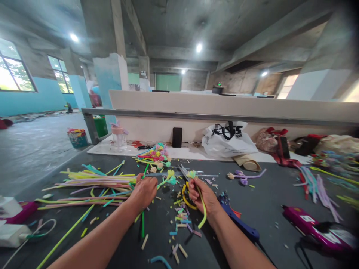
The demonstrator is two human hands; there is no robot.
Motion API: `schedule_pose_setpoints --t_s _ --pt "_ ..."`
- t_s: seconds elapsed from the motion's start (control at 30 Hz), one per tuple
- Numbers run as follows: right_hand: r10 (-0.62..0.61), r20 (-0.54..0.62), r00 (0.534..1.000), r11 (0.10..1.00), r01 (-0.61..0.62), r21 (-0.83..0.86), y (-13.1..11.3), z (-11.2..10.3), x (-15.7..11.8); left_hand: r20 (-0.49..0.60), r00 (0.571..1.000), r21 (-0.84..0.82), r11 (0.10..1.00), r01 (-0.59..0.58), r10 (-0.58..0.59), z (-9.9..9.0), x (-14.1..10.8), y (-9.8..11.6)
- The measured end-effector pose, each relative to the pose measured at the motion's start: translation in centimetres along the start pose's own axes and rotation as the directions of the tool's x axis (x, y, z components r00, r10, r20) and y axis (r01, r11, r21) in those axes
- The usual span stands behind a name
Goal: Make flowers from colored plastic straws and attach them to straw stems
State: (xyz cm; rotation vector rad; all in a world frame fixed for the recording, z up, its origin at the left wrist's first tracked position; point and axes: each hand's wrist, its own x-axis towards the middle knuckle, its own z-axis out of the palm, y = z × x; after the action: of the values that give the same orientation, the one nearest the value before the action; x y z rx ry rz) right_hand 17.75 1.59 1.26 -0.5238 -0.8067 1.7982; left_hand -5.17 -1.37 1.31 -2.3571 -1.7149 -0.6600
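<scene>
My left hand (144, 192) is closed around the stem of a fuzzy pipe-cleaner flower (171, 180) with yellow and teal heads. A green stick (143, 224) also passes under that hand; whether the fingers grip it is hidden. My right hand (203, 196) pinches a second pipe-cleaner flower (192, 174), pale yellow and mint, its yellow-green stem (203, 213) hanging down past the palm. Scissors (183, 196) with yellow handles lie against the right fingers, blades pointing away; I cannot tell whether the fingers are in the loops.
Loose pipe cleaners (103, 179) lie left, finished flowers (157, 155) behind. Short cut pieces (182, 216) litter the dark tabletop. Right are a blue glue gun (241, 222), a purple flower (242, 175) and a magenta tool (311, 224). A phone (177, 137), cup (119, 138) and white bag (227, 140) stand behind.
</scene>
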Motion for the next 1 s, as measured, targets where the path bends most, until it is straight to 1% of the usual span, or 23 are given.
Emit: schedule_pose_setpoints --t_s 0.1,0.17,0.23,0.27,0.4,0.47,0.6,0.7,0.77,0.87,0.93,0.97,1.0 --pt "0.018 0.019 1.000 1.000 -0.018 0.018 0.0 0.3 -0.2 0.003 1.000 -0.020 1.000 -0.011 0.011 0.0 0.0 0.1" --pt "0.032 0.024 0.999 0.999 -0.033 0.033 0.0 0.4 -0.3 -0.017 1.000 -0.049 0.999 -0.011 0.010 -0.1 0.1 0.0" --pt "0.047 0.026 0.999 0.997 -0.049 0.057 -0.1 0.4 -0.3 -0.078 0.997 -0.083 0.997 -0.003 -0.003 -0.3 0.2 -0.3" --pt "0.056 0.028 0.998 0.995 -0.058 0.079 -0.1 0.4 -0.2 -0.125 0.992 -0.098 0.995 0.000 -0.013 -0.4 0.2 -0.5" --pt "0.101 0.029 0.994 0.977 -0.105 0.187 -0.1 0.1 0.3 -0.316 0.948 -0.135 0.991 0.001 -0.044 -0.6 0.5 -1.4" --pt "0.122 0.026 0.992 0.970 -0.124 0.210 0.0 0.1 0.5 -0.369 0.928 -0.151 0.988 -0.004 -0.053 -0.4 0.5 -1.8" --pt "0.140 0.033 0.990 0.962 -0.144 0.231 0.0 0.0 0.7 -0.456 0.890 -0.179 0.981 -0.068 -0.021 -0.1 0.6 -2.2" --pt "0.157 0.040 0.987 0.959 -0.162 0.231 0.0 -0.1 0.6 -0.501 0.865 -0.179 0.982 -0.055 -0.043 -0.2 0.8 -2.9" --pt "0.168 0.045 0.985 0.957 -0.174 0.231 -0.1 -0.1 0.6 -0.548 0.832 -0.175 0.984 -0.011 -0.088 -0.7 1.1 -3.7" --pt "0.181 0.058 0.982 0.953 -0.189 0.238 -0.2 -0.1 0.5 -0.648 0.741 -0.187 0.980 0.071 -0.177 -1.7 1.6 -5.1" --pt "0.176 0.074 0.982 0.952 -0.189 0.241 -0.2 -0.1 0.3 -0.689 0.689 -0.205 0.972 0.111 -0.225 -2.3 1.8 -5.7" --pt "0.173 0.086 0.981 0.952 -0.189 0.241 -0.2 0.0 0.2 -0.696 0.678 -0.215 0.969 0.119 -0.238 -2.5 1.9 -5.9" --pt "0.170 0.098 0.981 0.953 -0.189 0.238 -0.1 0.0 0.2 -0.695 0.678 -0.220 0.968 0.118 -0.240 -2.6 2.0 -5.9"
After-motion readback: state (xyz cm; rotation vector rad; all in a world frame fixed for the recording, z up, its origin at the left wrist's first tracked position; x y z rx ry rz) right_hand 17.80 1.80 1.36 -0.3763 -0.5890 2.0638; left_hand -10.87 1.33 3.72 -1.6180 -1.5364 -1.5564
